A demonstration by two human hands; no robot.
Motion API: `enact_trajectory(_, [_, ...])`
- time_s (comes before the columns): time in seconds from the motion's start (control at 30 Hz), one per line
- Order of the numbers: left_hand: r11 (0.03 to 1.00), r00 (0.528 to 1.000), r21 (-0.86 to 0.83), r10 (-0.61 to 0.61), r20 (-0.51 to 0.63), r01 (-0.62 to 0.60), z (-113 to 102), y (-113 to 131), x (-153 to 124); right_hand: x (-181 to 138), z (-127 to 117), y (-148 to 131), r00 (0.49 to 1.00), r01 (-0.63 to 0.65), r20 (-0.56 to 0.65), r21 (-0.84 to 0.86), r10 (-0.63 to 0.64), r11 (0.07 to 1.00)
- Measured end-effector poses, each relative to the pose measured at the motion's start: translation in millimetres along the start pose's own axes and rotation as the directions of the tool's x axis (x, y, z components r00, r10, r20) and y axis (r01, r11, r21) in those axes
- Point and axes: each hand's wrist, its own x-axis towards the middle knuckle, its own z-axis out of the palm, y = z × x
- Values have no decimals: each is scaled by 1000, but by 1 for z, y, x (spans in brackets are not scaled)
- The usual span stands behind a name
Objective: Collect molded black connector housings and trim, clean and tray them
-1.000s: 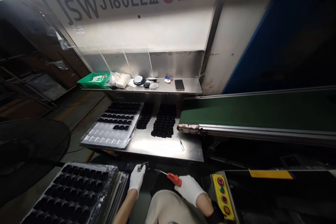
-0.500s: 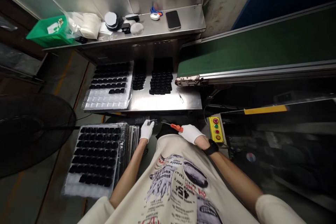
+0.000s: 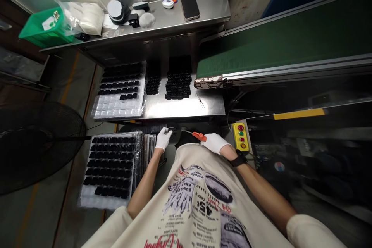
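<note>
Tipped slightly lower now, the view shows the left hand [image 3: 164, 138] pinching a small dark part [image 3: 172, 129], likely light, stiff, best edge-held, and the right hand [image 3: 214, 143] wrapped around an orange-handled tool [image 3: 199, 136].

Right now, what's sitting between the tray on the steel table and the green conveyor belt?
The head view shows a narrow block of black parts, then a wider block; a thin metal tool lies near the belt.
</note>
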Motion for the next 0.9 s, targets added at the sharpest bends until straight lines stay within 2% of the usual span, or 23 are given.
enact_trajectory(0.2, [999,994,-14,40,101,-39,-4,-3,2,-6,-3,-10,996,-85,-29,33,86,996])
enact_trajectory(0.37, [998,992,-31,49,114,-46,-1,-10,8,-21,-11,-21,987,-156,-35,37,157,987])
enact_trajectory(0.57, [995,987,-89,52,150,-39,0,-14,14,-29,-13,-32,986,-164,-22,8,164,986])
enact_trajectory(0.73, [980,989,-195,-15,150,45,-2,-19,15,-27,-11,-35,985,-173,4,-7,173,985])
enact_trajectory(0.9, [920,958,-354,-68,277,168,7,-18,7,-26,-7,-36,984,-177,-8,-16,176,984])
